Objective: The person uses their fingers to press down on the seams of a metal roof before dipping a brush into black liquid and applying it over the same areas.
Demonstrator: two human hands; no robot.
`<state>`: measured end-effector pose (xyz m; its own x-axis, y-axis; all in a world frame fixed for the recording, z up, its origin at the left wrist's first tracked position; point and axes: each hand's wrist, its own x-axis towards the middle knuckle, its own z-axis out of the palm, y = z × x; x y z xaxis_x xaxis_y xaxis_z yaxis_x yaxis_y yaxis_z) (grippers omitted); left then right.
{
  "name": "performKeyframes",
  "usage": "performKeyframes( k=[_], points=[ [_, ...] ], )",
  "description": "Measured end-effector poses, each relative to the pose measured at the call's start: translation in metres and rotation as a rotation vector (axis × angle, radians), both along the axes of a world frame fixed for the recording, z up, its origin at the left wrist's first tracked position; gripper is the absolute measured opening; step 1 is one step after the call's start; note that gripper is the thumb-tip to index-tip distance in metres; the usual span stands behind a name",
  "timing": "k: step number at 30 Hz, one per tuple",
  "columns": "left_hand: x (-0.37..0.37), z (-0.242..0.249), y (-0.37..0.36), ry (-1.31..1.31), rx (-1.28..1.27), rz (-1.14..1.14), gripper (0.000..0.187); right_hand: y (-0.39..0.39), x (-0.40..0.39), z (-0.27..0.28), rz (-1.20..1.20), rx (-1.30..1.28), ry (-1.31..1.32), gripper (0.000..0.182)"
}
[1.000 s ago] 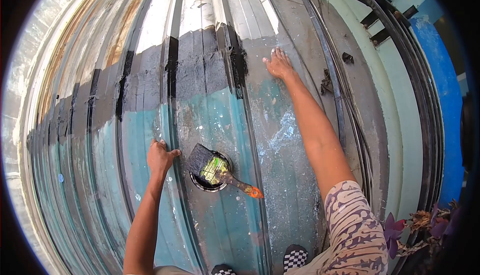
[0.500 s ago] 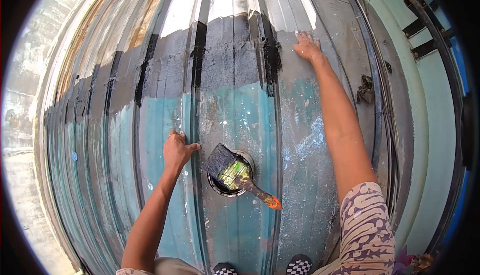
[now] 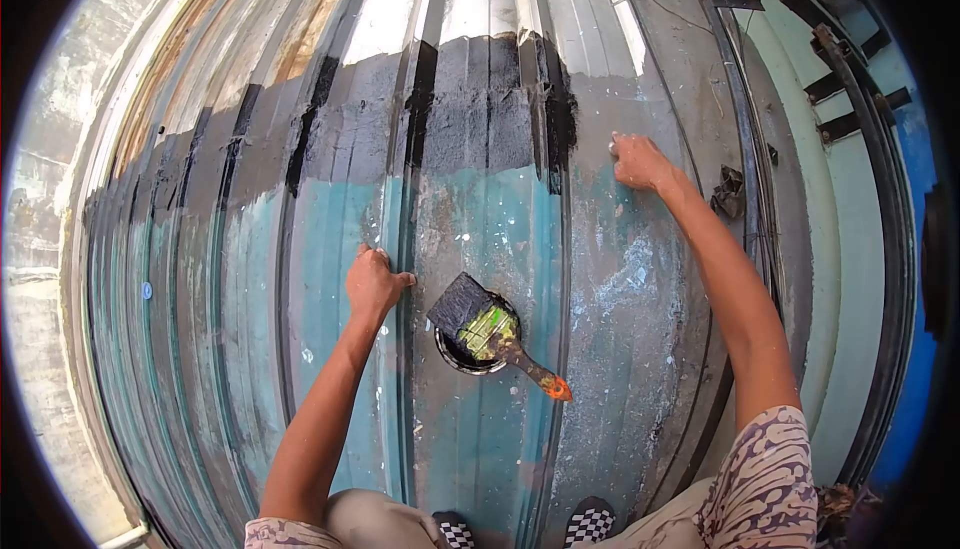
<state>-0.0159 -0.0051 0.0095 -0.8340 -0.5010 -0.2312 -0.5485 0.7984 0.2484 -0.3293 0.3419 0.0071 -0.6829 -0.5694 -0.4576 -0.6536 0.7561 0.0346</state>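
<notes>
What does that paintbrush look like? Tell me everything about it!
The paintbrush is wide and flat, with dark bristles black with coating, a band smeared green and yellow, and a brownish handle ending in an orange tip. It lies tilted across the top of a small round tin of black stuff, bristles pointing up-left, handle sticking out down-right. The tin sits on the ribbed metal roof. Neither hand touches the brush; the left hand rests on a rib beside it.
</notes>
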Motion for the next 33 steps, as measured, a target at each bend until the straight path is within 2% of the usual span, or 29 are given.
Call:
performKeyframes(
  k=[1, 3, 4, 6, 8, 10, 12, 14, 16, 17, 19, 20, 21, 22, 24, 25, 27, 29, 31, 32, 33],
  points=[
    [-0.001, 0.0, 0.0, 0.005, 0.0, 0.014, 0.044, -0.008, 0.01, 0.034, 0.0, 0.007, 0.005, 0.051],
    [0.001, -0.002, 0.002, 0.017, 0.01, 0.034, 0.043, -0.019, 0.024, 0.087, -0.521, 0.169, -0.7, 0.049],
    [0.002, -0.002, 0.001, 0.022, 0.01, 0.03, 0.042, -0.01, 0.018, 0.08, -0.526, 0.173, -0.692, 0.049],
    [0.002, -0.002, 0.0, 0.042, 0.014, 0.032, 0.041, 0.012, -0.006, 0.035, -0.341, -0.346, -0.011, 0.057],
    [0.004, -0.002, -0.001, 0.051, 0.014, 0.029, 0.039, 0.023, 0.02, -0.026, -0.228, -0.367, -0.028, 0.066],
    [0.005, -0.003, -0.001, 0.062, 0.021, 0.02, 0.038, 0.01, 0.107, -0.029, -0.096, -0.147, 0.023, 0.073],
    [0.006, 0.001, 0.002, 0.079, 0.027, 0.032, 0.037, 0.026, 0.18, -0.032, -0.027, -0.269, -0.034, 0.073],
    [0.007, -0.002, 0.001, 0.079, 0.031, 0.031, 0.037, 0.046, 0.251, -0.014, 0.027, -0.274, -0.196, 0.072],
    [0.006, -0.004, -0.001, 0.098, 0.029, 0.035, 0.036, 0.07, 0.298, 0.01, 0.367, -0.537, -0.306, 0.054],
    [0.007, -0.004, 0.0, 0.095, 0.043, 0.031, 0.036, 0.071, 0.297, 0.018, 0.36, -0.525, -0.309, 0.054],
    [0.005, -0.002, 0.0, 0.089, 0.059, 0.031, 0.036, 0.049, 0.271, 0.044, 0.239, -0.139, -0.532, 0.025],
    [0.007, -0.002, 0.0, 0.085, 0.064, 0.029, 0.036, 0.049, 0.251, 0.012, 0.168, -0.793, -0.182, 0.01],
    [0.008, -0.001, -0.001, 0.084, 0.057, 0.029, 0.036, 0.038, 0.219, 0.003, 0.082, -0.836, 0.106, 0.022],
    [0.008, -0.002, -0.001, 0.092, 0.042, 0.02, 0.037, 0.028, 0.184, -0.006, -0.044, -0.799, 0.222, 0.039],
    [0.009, -0.006, -0.001, 0.139, -0.001, 0.011, 0.039, 0.015, 0.137, -0.019, -0.104, -0.72, 0.202, 0.057],
    [0.011, -0.007, -0.001, 0.137, 0.004, 0.015, 0.039, 0.013, 0.14, -0.025, -0.101, -0.714, 0.199, 0.057],
    [0.009, -0.006, -0.002, 0.096, 0.058, 0.032, 0.035, 0.003, 0.153, -0.038, 0.162, -0.521, 0.233, 0.064],
    [0.01, -0.008, -0.003, 0.097, 0.059, 0.029, 0.035, 0.013, 0.205, -0.031, 0.117, -0.598, 0.201, 0.06],
    [0.009, -0.006, -0.003, 0.109, 0.059, 0.018, 0.034, 0.034, 0.234, -0.005, 0.259, -0.333, -0.243, 0.06],
    [0.007, -0.004, -0.004, 0.108, 0.055, 0.026, 0.034, 0.03, 0.23, 0.009, 0.254, -0.326, -0.24, 0.06],
    [0.008, -0.004, -0.002, 0.101, 0.057, 0.034, 0.034, 0.011, 0.224, 0.041, 0.093, -0.109, -0.318, 0.055]
  ],
)
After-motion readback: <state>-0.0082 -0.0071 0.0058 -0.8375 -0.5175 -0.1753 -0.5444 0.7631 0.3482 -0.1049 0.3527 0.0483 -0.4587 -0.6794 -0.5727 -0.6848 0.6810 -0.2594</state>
